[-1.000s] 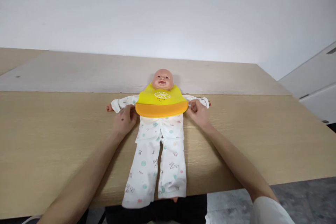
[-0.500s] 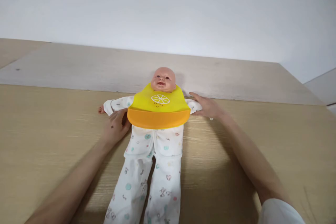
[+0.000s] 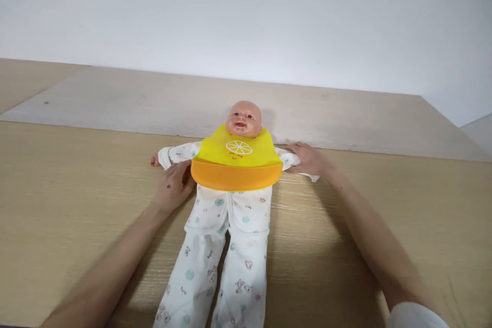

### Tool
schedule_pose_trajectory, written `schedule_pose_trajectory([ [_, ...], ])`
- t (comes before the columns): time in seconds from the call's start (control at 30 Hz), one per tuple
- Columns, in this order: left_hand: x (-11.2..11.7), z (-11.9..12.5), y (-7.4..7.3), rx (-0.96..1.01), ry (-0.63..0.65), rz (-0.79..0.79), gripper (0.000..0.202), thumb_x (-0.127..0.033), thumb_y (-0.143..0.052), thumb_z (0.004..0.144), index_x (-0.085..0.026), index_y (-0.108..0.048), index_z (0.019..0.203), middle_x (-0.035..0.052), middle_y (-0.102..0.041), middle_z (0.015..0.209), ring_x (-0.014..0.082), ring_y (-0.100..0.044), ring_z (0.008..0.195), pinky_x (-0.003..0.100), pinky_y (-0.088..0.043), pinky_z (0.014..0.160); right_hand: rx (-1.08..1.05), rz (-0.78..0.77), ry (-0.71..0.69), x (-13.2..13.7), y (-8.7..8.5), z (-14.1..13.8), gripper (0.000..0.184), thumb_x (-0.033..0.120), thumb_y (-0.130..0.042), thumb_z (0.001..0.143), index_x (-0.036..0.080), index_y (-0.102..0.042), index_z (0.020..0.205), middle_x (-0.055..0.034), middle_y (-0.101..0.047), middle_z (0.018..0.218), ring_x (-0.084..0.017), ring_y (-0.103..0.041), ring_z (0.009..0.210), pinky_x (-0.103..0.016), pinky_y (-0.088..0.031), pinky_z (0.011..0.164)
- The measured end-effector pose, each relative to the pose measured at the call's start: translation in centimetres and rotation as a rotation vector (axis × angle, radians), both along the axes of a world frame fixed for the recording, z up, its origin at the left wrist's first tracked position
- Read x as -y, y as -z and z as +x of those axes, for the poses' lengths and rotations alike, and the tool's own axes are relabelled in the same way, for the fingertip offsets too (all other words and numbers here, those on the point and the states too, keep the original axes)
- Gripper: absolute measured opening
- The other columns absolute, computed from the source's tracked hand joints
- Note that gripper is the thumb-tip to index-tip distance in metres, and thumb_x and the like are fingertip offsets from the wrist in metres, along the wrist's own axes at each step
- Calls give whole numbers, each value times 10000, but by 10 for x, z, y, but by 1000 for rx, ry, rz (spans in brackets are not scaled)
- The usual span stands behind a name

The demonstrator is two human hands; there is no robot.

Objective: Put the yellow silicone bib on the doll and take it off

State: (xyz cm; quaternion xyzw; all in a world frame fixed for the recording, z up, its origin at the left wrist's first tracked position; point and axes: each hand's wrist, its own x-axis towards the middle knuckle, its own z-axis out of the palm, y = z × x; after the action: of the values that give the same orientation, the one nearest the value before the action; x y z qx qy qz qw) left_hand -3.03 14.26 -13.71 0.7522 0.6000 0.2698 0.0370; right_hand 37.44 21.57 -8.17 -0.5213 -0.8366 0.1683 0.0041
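A baby doll lies face up, dressed in a white printed outfit and wearing a yellow bib with a lemon slice and a small smiling face on it. Across the bib's lower end runs an orange catch pocket. My left hand is curled against the doll's side, just below its sleeved arm; its fingertips are hidden at the bib's edge. On the other side, my right hand closes around the doll's other sleeve, with the cuff showing below my palm.
The doll rests on a wood-grain tabletop. Behind its head a paler grey strip runs along the foot of a white wall.
My right hand has shifted outward along the doll's sleeve, and more of the cuff shows. The whole view has slid slightly. My left hand keeps its place at the doll's side.
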Motion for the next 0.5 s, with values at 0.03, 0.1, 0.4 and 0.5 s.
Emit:
schedule_pose_trajectory([
  [0.03, 0, 0, 0, 1, -6, -1, 365, -316, -454, 822, -145, -595, 1112, 146, -712, 1007, 304, -658, 989, 415, -523, 859, -13, -22, 44, 0, 0, 3, 740, 404, -758, 722, 244, -525, 1406, -76, -635, 1221, -287, -578, 1117, -381, -480, 926],
  [0.1, 0, 0, 0, 3, -6, 2, 369, -316, -454, 827, -141, -595, 1119, 146, -713, 1010, 301, -659, 986, 415, -523, 862, -39, -62, 134, 3, -1, 8, 685, 437, -744, 729, 243, -557, 1359, -60, -639, 1241, -284, -611, 1086, -374, -507, 895],
  [0.4, 0, 0, 3, 55, -39, 51, 311, -290, -451, 856, -141, -622, 1069, 118, -714, 943, 241, -669, 858, 352, -523, 789, -35, -20, 125, 19, -6, 11, 758, 421, -680, 786, 327, -403, 1484, -33, -578, 1361, -319, -572, 1214, -457, -497, 988],
  [0.5, -2, -4, -3, 27, -97, 129, 273, -279, -452, 848, -150, -628, 1012, 115, -708, 917, 243, -655, 861, 382, -500, 858, -67, 19, 67, 20, -4, 14, 793, 458, -694, 776, 345, -386, 1499, -34, -583, 1348, -311, -567, 1216, -453, -485, 1010],
])
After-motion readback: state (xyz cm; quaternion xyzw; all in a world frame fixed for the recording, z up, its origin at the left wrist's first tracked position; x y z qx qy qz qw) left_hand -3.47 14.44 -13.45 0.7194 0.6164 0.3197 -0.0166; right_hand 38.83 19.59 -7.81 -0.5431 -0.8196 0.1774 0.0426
